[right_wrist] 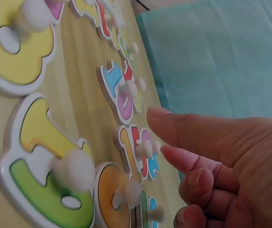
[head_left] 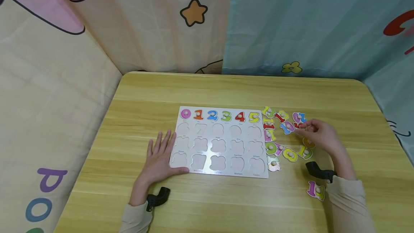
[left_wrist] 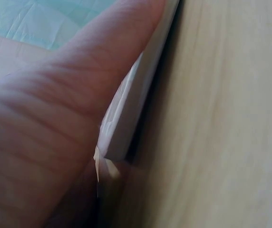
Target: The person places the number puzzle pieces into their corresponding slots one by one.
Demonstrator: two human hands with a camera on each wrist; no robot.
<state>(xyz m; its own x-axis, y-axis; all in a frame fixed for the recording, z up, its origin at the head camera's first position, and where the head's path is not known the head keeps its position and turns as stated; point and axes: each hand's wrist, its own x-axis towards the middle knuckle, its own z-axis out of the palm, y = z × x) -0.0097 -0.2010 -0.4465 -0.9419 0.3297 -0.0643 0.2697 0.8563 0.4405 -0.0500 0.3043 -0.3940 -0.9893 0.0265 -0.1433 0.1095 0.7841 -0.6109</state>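
My left hand (head_left: 160, 161) rests with spread fingers on the left edge of a white number puzzle board (head_left: 209, 147), its thumb along the near edge. In the left wrist view the thumb side lies against the board's edge (left_wrist: 126, 114). To the right of the board, my right hand (head_left: 320, 136) hovers over loose number pieces, thumb and index finger apart. In the right wrist view its fingertips are right by the knob of an orange-and-red piece (right_wrist: 129, 149) that lies on the table. A purple-and-blue piece (head_left: 299, 117) lies just beyond it.
The board's top row holds the numbers 0 to 5, such as the pink 0 (head_left: 185, 114); the rows below are bare recesses. Several loose pieces, including a yellow one (head_left: 290, 155), lie along its right side. A pink-and-yellow piece (head_left: 316, 191) lies apart near the right sleeve.
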